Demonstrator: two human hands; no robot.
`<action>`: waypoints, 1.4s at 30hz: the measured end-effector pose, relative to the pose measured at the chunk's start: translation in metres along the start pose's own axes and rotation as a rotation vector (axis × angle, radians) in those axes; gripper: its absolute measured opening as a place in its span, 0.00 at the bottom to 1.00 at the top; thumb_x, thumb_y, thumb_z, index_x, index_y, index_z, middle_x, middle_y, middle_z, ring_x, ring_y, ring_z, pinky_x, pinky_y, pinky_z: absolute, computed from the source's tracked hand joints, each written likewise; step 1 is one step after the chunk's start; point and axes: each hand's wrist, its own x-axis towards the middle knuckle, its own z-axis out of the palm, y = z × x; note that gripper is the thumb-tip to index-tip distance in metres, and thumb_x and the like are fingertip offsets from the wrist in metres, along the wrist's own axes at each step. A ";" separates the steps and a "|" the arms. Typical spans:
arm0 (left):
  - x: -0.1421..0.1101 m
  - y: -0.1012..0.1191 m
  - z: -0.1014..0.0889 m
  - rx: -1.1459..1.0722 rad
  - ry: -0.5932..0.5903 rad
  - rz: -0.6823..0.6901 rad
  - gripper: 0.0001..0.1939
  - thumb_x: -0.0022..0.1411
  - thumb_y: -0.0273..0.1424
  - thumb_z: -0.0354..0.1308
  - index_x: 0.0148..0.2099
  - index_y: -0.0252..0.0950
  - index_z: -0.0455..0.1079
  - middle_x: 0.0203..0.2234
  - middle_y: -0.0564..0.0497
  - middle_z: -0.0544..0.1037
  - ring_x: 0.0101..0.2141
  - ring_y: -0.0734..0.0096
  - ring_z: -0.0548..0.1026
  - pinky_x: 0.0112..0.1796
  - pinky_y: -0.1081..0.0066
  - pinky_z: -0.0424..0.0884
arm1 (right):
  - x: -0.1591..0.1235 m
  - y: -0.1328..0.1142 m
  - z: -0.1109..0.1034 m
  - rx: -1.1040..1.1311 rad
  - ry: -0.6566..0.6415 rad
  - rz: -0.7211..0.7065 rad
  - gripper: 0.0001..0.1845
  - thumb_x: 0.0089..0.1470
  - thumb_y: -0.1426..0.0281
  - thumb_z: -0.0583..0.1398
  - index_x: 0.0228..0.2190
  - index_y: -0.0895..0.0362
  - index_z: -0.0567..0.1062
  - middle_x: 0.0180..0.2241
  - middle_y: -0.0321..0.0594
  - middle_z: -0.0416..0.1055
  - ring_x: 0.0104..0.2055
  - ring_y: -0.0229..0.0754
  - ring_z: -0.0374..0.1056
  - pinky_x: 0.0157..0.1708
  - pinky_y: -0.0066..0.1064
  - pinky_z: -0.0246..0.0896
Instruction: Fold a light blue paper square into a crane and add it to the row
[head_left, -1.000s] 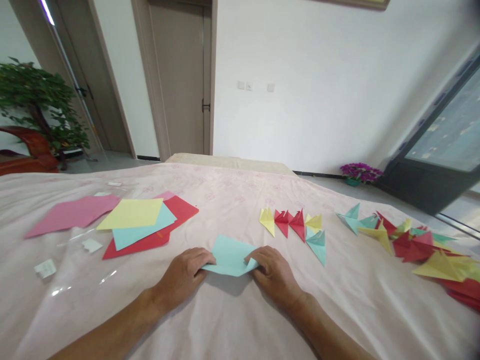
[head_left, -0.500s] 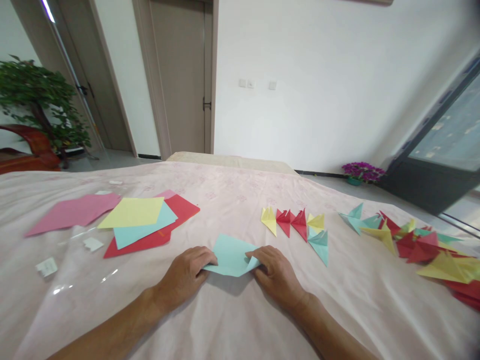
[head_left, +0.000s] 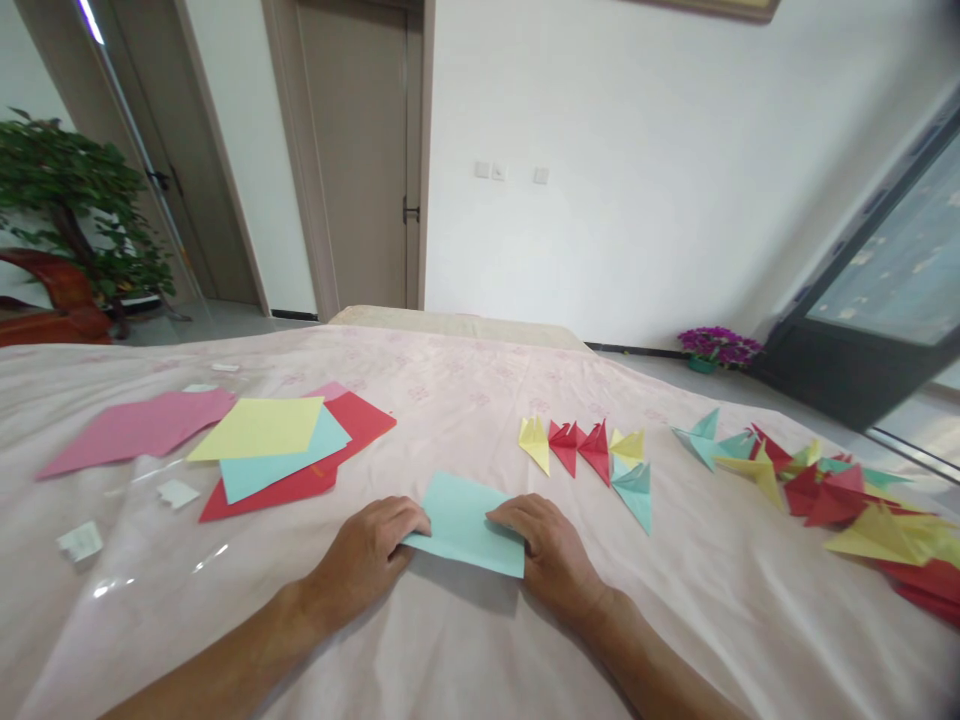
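Observation:
A light blue sheet of paper [head_left: 465, 518] is held between my two hands, just above the cloth-covered table [head_left: 450, 660]. My left hand [head_left: 375, 545] pinches its left edge, thumb on top and fingers partly hidden beneath. At the right edge my right hand [head_left: 551, 550] grips the sheet the same way. The paper's near edge runs fairly straight and is slightly raised, casting a shadow below. To the right of the sheet stand small folded paper birds: a yellow one [head_left: 535, 443], two red ones, another yellow one and a light blue one [head_left: 634, 490].
Loose coloured sheets lie to the left, with a yellow sheet [head_left: 259, 428] over blue and red ones and pink sheets [head_left: 135, 430] beside them. Small white scraps [head_left: 80, 542] are scattered nearby. More folded paper birds [head_left: 840, 490] are heaped at the far right.
The right front corner of the blue sheet was curled up by my right hand; now it lies flatter and the near edge is straight. Both hands keep hold of it.

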 end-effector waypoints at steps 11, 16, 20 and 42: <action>-0.004 -0.004 0.004 0.106 0.057 -0.068 0.20 0.46 0.15 0.47 0.37 0.41 0.67 0.40 0.51 0.78 0.42 0.63 0.76 0.44 0.64 0.71 | -0.002 -0.005 -0.002 -0.004 -0.003 -0.007 0.22 0.47 0.82 0.57 0.42 0.52 0.77 0.43 0.39 0.75 0.45 0.44 0.68 0.47 0.36 0.60; -0.003 -0.004 0.004 0.148 0.076 -0.077 0.22 0.43 0.14 0.46 0.37 0.41 0.67 0.41 0.50 0.79 0.44 0.62 0.76 0.45 0.63 0.71 | -0.003 -0.006 -0.001 -0.003 -0.008 -0.001 0.22 0.47 0.82 0.56 0.42 0.52 0.77 0.43 0.40 0.75 0.46 0.44 0.68 0.48 0.38 0.60; -0.003 -0.003 0.005 0.181 0.062 -0.088 0.21 0.43 0.14 0.47 0.37 0.41 0.66 0.42 0.50 0.78 0.45 0.61 0.76 0.45 0.62 0.71 | -0.003 -0.004 0.000 0.008 -0.005 -0.009 0.23 0.46 0.82 0.56 0.41 0.52 0.78 0.44 0.40 0.75 0.47 0.45 0.68 0.48 0.38 0.60; -0.008 0.021 0.002 0.282 0.082 0.267 0.15 0.62 0.20 0.50 0.48 0.37 0.70 0.39 0.47 0.81 0.39 0.62 0.78 0.40 0.62 0.76 | -0.002 -0.008 -0.004 0.046 -0.017 -0.120 0.11 0.50 0.79 0.60 0.34 0.54 0.76 0.35 0.38 0.75 0.38 0.43 0.68 0.42 0.36 0.58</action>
